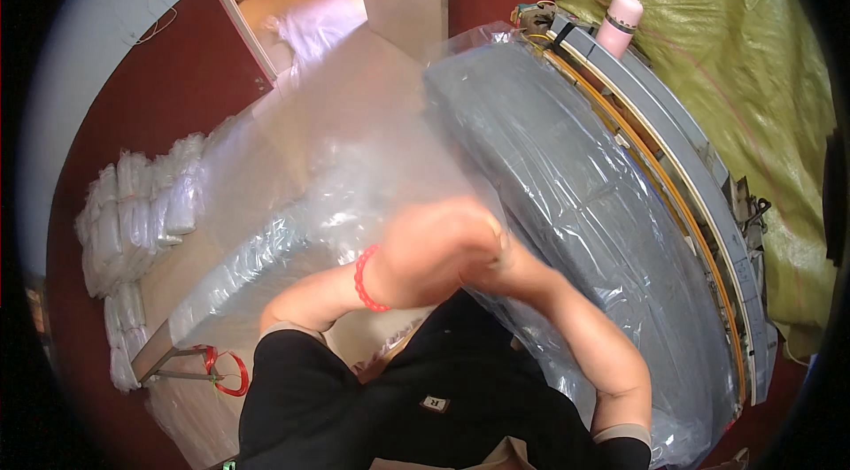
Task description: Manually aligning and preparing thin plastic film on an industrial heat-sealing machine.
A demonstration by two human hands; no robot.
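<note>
My left hand, with a red beaded bracelet at the wrist, is blurred by motion in front of my body. Close against it, and partly hidden behind it, is my right hand. Both hands are closed at the near edge of a clear plastic film, which spreads blurred and raised beyond them to the left. Separate fingers are hard to make out. Below the film, shiny clear plastic covers the table on my left. A stack of bluish-grey plastic sheets lies to the right of my hands.
Bundles of folded clear plastic are piled at the left. Red ties hang by the table frame. A pink bottle stands on a long grey rail along the right. Green woven sheeting lies beyond it.
</note>
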